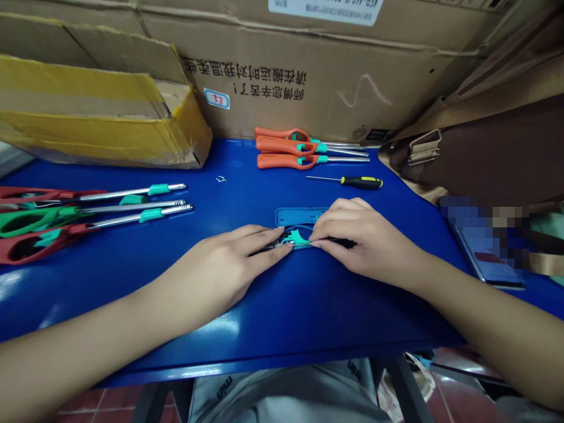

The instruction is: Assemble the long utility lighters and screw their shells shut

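Note:
In the head view, an opened blue gas lighter [304,246] lies on the blue table in front of me, with its teal trigger [298,237] and thin inner parts showing. My left hand [227,258] grips its left end between thumb and forefinger. On the right, my right hand [363,238] is closed in a pinch on the lighter's other end, and its fingers hide part of it. Just behind lies a loose blue half-shell [293,217], its right end covered by my right hand.
Several orange lighters [286,160] lie at the back, with a black-and-yellow screwdriver [361,183] before them. Red and green lighters [42,220] rest at left. Small screws [221,179] are near a yellow-taped box [106,138]. A phone [491,252] sits at right.

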`<state>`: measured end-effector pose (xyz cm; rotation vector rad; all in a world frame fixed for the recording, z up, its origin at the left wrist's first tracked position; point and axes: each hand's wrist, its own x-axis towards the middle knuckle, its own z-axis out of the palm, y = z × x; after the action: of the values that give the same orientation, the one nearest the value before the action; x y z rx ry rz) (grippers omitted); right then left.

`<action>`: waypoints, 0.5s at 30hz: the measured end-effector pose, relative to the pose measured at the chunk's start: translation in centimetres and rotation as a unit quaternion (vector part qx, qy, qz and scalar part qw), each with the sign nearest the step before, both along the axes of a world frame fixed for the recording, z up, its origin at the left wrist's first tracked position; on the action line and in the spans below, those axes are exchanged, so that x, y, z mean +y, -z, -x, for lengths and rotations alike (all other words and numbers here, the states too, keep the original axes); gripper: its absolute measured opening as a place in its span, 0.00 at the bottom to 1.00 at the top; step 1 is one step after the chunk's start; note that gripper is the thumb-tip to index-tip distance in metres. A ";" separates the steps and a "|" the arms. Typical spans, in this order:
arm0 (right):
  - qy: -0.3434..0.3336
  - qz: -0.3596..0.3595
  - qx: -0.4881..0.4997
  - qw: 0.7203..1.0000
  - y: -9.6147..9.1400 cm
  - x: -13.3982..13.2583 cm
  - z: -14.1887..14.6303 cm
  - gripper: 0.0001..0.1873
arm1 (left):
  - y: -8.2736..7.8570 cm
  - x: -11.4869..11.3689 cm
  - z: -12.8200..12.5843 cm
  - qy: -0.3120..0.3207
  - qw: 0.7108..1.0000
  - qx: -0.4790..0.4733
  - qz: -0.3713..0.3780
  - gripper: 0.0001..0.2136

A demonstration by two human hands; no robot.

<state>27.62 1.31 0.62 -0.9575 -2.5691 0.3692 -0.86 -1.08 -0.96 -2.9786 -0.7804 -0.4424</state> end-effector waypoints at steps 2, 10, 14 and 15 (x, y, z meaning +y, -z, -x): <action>0.003 0.020 0.018 1.000 0.1 0.1 -0.1 0.05 | 0.0 0.0 0.0 -0.001 1.000 0.003 -0.005 0.22; 0.001 0.016 0.006 1.000 0.0 0.2 -0.2 0.07 | 0.0 -0.1 -0.2 -0.009 1.000 0.019 -0.013 0.23; -0.021 -0.057 -0.069 0.996 -0.7 -0.2 -0.3 0.10 | 0.0 -0.1 -0.3 -0.006 1.000 0.020 -0.014 0.23; -0.030 -0.070 -0.086 0.993 -0.8 -0.2 -0.2 0.10 | 0.0 -0.1 -0.3 -0.004 1.000 0.018 -0.016 0.23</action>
<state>27.87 1.07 1.44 -0.8995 -2.7408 0.1240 -0.56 -1.19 -1.01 -2.9450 -0.7738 -0.3943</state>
